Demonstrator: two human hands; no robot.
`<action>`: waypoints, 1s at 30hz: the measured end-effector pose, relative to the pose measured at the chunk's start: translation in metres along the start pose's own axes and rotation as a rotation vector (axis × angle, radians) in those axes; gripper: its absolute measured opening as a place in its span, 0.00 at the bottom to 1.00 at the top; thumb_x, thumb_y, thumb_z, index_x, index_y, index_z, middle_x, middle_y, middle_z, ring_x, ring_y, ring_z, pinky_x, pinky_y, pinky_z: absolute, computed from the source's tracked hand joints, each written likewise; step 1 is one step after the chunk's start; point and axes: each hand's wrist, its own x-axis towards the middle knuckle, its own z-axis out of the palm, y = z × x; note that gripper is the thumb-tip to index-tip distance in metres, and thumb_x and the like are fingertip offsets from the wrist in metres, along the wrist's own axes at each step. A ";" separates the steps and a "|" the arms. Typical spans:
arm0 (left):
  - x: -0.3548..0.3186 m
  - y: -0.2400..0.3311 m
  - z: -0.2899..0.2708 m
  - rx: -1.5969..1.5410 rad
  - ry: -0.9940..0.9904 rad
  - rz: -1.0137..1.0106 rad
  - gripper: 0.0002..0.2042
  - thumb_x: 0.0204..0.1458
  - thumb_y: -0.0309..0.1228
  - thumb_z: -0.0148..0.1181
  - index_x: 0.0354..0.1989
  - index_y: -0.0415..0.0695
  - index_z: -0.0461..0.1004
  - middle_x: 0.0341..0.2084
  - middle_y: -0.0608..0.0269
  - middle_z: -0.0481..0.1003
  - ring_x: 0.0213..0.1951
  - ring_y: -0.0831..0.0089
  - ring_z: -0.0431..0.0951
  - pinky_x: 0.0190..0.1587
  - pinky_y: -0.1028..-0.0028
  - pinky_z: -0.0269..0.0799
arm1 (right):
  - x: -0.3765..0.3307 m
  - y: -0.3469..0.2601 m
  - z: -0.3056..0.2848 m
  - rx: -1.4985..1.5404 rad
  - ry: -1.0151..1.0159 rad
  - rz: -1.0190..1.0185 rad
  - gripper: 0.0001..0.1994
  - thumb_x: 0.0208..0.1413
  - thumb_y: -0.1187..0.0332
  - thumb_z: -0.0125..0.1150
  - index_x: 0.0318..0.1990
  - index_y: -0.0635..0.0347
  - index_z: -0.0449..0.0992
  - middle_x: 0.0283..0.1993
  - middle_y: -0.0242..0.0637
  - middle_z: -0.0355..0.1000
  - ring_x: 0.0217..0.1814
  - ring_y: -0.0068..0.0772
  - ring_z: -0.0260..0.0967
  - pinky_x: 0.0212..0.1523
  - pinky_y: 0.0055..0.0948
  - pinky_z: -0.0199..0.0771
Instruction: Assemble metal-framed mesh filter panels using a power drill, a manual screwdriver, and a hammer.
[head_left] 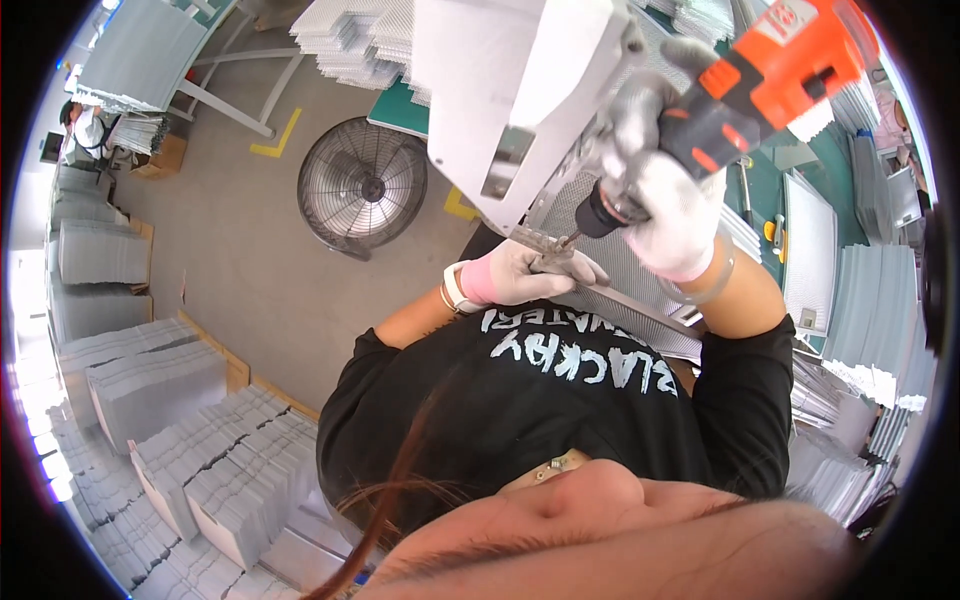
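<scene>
My right hand [672, 212], in a white glove, is wrapped around an orange and black cordless drill [800, 75]. The drill's black chuck [598, 212] faces down and left, with its bit close to a grey metal strip [640, 308]. I cannot tell whether the bit touches the metal. At the bit's tip, my left hand [522, 274], gloved in white with a pink cuff, is closed on the strip, its fingertips just below the bit. A large white metal panel [470, 90] with a slot rises beyond both hands. A perforated grey sheet [580, 212] lies behind the chuck.
A round floor fan [362, 188] stands ahead on the left. Stacked grey panels [215, 460] on wooden pallets fill the left side. On the right, a green table [775, 200] holds more panels and a yellow-handled tool [779, 235]. White perforated sheets [345, 40] are piled at the far side.
</scene>
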 end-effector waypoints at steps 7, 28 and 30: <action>0.013 0.005 -0.014 0.137 0.042 -0.046 0.12 0.56 0.25 0.60 0.48 0.35 0.78 0.44 0.55 0.81 0.47 0.71 0.80 0.53 0.70 0.74 | 0.059 -0.093 -0.039 -1.177 0.506 -0.410 0.27 0.59 0.69 0.61 0.64 0.66 0.63 0.59 0.45 0.67 0.57 0.31 0.66 0.57 0.28 0.65; 0.216 0.025 0.016 1.464 -0.571 -0.540 0.50 0.37 0.51 0.75 0.68 0.40 0.59 0.56 0.44 0.72 0.57 0.48 0.73 0.60 0.59 0.70 | 0.056 -0.138 -0.194 -2.065 -0.398 -0.615 0.11 0.49 0.70 0.61 0.42 0.54 0.77 0.34 0.37 0.74 0.38 0.41 0.73 0.38 0.42 0.74; 0.212 0.022 0.014 1.506 -0.577 -0.393 0.48 0.37 0.53 0.73 0.65 0.39 0.61 0.49 0.44 0.75 0.49 0.48 0.78 0.52 0.60 0.75 | 0.060 -0.077 -0.243 -2.011 -0.394 -0.303 0.17 0.52 0.66 0.61 0.50 0.57 0.75 0.38 0.40 0.75 0.43 0.43 0.74 0.44 0.42 0.74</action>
